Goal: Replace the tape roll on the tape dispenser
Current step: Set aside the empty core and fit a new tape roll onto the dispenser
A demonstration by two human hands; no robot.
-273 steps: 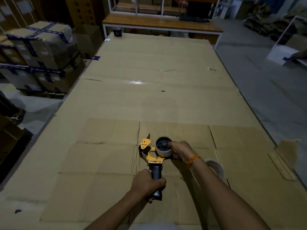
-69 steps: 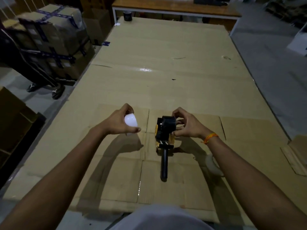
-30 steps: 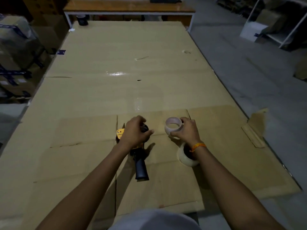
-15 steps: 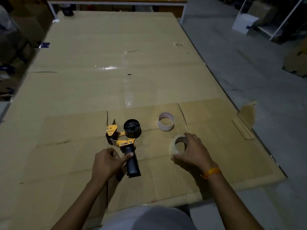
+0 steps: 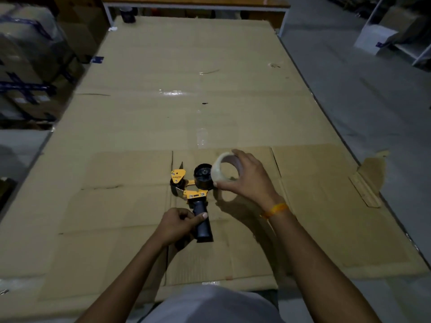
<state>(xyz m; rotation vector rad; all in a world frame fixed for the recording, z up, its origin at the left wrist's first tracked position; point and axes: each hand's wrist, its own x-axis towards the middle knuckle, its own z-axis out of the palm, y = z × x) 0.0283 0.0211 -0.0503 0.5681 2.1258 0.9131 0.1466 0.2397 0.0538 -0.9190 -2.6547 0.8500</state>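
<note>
The yellow and black tape dispenser (image 5: 195,194) lies flat on a cardboard sheet (image 5: 130,206) in front of me, handle toward me. Its black hub (image 5: 202,176) is bare. My left hand (image 5: 177,225) is closed around the dark handle, thumb lying across it. My right hand (image 5: 252,183) holds a whitish tape roll (image 5: 216,171) by its rim, tilted with the hole facing me. The roll hovers just right of the hub and overlaps the hub's right edge. The old empty core is hidden from view.
The long cardboard-covered table (image 5: 186,66) stretches away from me. A dark cylinder (image 5: 127,14) stands at its far left corner. Taped boxes (image 5: 25,66) are stacked on the left. A torn cardboard scrap (image 5: 367,183) lies at the right edge, with grey floor (image 5: 373,101) beyond it.
My right hand has lifted the tape roll off the cardboard and brought it up and left beside the hub. My left hand has closed on the dispenser's handle.
</note>
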